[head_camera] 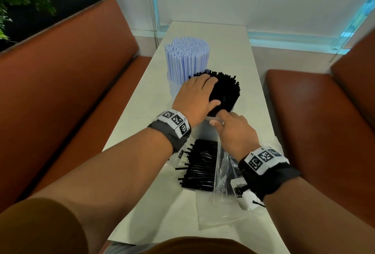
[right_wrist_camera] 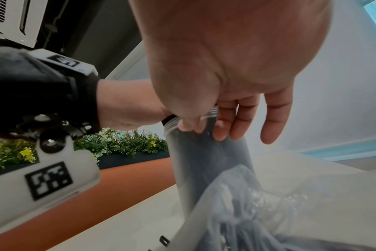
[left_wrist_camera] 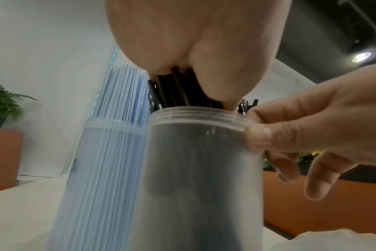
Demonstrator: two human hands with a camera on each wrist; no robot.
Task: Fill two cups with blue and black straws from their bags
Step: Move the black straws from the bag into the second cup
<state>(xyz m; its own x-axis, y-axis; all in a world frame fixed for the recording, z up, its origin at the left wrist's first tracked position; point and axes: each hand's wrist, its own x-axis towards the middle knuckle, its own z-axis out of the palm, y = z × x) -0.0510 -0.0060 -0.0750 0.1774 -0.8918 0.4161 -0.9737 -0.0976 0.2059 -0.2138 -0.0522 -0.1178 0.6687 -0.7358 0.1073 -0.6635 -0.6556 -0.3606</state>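
Two cups stand side by side on my table (head_camera: 229,50): the far cup (left_wrist_camera: 110,152) packed with blue straws (head_camera: 187,57), the near cup (left_wrist_camera: 204,169) taking black straws (head_camera: 225,93). My left hand (head_camera: 194,97) wraps that black bundle; my right hand (head_camera: 235,130) pinches the near cup's rim. Loose black straws (head_camera: 199,165) lie on a bag (head_camera: 221,209) nearer me.
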